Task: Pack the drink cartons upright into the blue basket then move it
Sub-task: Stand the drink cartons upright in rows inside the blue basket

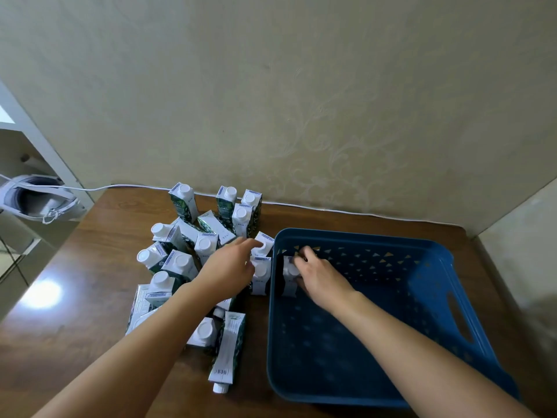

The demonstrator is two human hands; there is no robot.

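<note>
Right hand (pixel 316 280) grip closed on an upright carton (pixel 290 277) in the blue basket (pixel 437 300), centre-right. Left hand (pixel 230 267) grip open, touching cartons (pixel 180 260) clustered centre-left. Brown tabletop (pixel 75 297); patterned beige wall (pixel 301 101) behind.

One blue basket (pixel 376 384) sits on the desk (pixel 75 297), with one drink carton (pixel 290 277) inside it. Outside lie roughly seventeen more cartons (pixel 180 263); overlaps prevent an exact count. Two hands show.
</note>
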